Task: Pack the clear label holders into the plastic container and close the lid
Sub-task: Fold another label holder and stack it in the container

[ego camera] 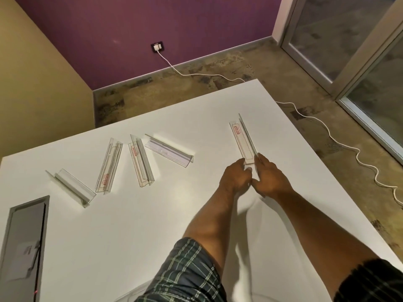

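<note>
Both hands meet at the near end of one clear holder (242, 140) that lies on the white table (130, 225), right of centre, its long axis running away from the person. The left hand (235, 179) has its fingers curled against the holder's near left corner; the right hand (270, 177) pinches the near right corner with its fingertips. A red label shows at the holder's far end. Four more holders lie well apart to the left: one (70, 188) nearest the grey slot (24, 243) in the table, a second (109, 168), a third (141, 161) and a fourth (169, 150) fanned beside it. A white cable (327, 131) runs across the floor from a wall socket (157, 47).
</note>
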A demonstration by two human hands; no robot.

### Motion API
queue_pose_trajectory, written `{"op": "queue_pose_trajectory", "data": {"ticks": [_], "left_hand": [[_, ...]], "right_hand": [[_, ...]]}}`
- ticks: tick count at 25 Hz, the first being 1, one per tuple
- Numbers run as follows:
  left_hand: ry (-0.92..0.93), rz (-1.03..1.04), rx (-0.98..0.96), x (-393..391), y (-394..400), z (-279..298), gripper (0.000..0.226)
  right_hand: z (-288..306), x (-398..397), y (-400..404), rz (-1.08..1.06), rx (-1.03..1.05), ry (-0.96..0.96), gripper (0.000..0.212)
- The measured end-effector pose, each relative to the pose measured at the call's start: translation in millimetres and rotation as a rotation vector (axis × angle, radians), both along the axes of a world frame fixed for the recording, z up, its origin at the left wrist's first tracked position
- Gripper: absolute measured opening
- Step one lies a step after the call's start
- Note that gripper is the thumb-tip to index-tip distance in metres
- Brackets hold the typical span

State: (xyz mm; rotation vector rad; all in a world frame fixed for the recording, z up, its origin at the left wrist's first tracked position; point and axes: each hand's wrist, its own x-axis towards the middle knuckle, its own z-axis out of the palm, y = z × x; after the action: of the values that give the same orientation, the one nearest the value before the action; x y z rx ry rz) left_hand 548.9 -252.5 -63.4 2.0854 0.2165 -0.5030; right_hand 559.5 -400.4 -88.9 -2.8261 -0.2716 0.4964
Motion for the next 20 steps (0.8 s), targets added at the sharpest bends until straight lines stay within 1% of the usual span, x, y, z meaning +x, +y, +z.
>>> {"op": "queue_pose_trajectory", "data": {"ticks": [1, 3, 6, 8, 10, 14, 16, 18, 20], "left_hand": [[-0.001, 0.061, -0.028, -0.4, 3.2, 1.8, 0.04], [0.013, 0.166, -0.064, -1.0, 11.6, 8.6, 0.046], [0.041, 0.248, -0.096, -3.2, 29.4, 21.2, 0.054], [0.103, 0.321, -0.173, -10.1, 44.9, 31.2, 0.055], [0.188, 0.399, -0.252, -23.2, 59.2, 42.0, 0.055], [0.266, 0.526, -0.402, -56.2, 80.2, 61.5, 0.034], [0.279, 0.507, -0.409, -76.7, 92.7, 73.3, 0.025], [0.277, 0.457, -0.386, -101.4, 107.7, 86.7, 0.018], [0.299, 0.447, -0.414, -127.3, 124.9, 98.3, 0.017]], "right_hand": [[1.7, -3.8, 4.3, 0.023, -0.002, -0.059, 0.082], [7.1, -13.5, 15.9, 0.063, 0.029, -0.171, 0.077], [20.3, -26.0, 35.6, 0.124, 0.086, -0.253, 0.071], [32.7, -35.7, 49.3, 0.196, 0.091, -0.277, 0.065], [45.0, -50.4, 60.7, 0.291, 0.067, -0.351, 0.055], [63.6, -89.5, 72.9, 0.519, -0.007, -0.581, 0.049], [68.2, -105.4, 74.9, 0.636, -0.03, -0.647, 0.045], [76.0, -116.1, 74.3, 0.732, -0.018, -0.628, 0.046], [86.8, -124.5, 74.3, 0.779, 0.042, -0.583, 0.046]]}}
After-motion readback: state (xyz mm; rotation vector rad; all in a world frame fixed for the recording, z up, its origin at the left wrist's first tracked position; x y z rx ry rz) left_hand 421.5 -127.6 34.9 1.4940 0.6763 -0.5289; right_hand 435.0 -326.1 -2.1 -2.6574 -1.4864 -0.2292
